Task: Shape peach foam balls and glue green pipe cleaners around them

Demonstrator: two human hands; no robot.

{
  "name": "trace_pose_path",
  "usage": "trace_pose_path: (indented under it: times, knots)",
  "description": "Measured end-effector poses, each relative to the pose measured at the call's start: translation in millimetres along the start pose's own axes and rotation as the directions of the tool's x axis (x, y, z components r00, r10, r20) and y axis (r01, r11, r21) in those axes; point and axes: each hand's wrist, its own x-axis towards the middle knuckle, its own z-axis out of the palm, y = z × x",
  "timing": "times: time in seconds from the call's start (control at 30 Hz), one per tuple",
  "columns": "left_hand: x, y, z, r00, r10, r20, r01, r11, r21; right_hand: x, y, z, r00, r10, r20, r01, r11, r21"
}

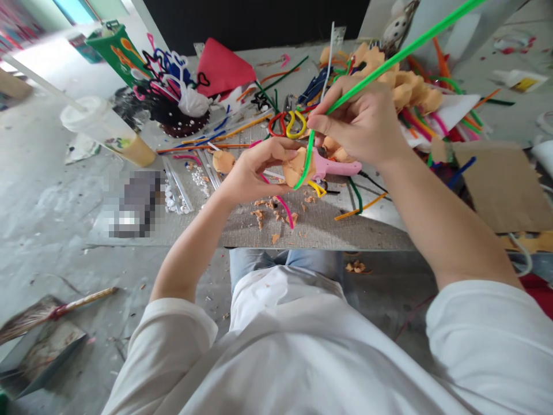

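My left hand grips a peach-coloured foam piece between thumb and fingers above the table's front part. My right hand pinches a long bright green pipe cleaner, which slants up to the top right. Its bent lower end lies across the face of the foam piece; whether it is fixed there I cannot tell. Just behind the foam piece lies a pink glue gun with a black cord. Scissors with red and yellow handles rest beyond my hands. A magenta pipe cleaner lies below my left hand.
Foam crumbs litter the table's front edge. To the left stand a tilted drink cup, glue sticks and a green box. Foam lumps and pipe cleaners pile up at the right, near brown cardboard.
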Motion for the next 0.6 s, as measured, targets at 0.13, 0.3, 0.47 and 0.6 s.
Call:
trace_pose_path:
  times: [0.13,0.3,0.47,0.6]
  knots:
    - [2.0,2.6,-1.1,0.995,0.093,-0.043,-0.091,0.994,0.060,-1.9,0.1,1.7,0.999,-0.037,-0.013,0.037,0.999,0.016]
    - [1.9,3.4,-1.6,0.991,0.129,-0.046,-0.124,0.988,0.095,-1.6,4.7,5.0,0.999,-0.025,-0.032,0.027,0.998,0.065]
    - [1.7,2.9,0.5,0.991,0.117,-0.063,-0.110,0.988,0.104,-3.9,7.7,8.3,1.000,-0.003,-0.024,0.005,0.994,0.113]
    - [4.2,5.5,0.6,0.981,0.180,-0.067,-0.172,0.979,0.114,-9.4,10.4,10.9,0.999,0.049,-0.018,-0.046,0.988,0.145]
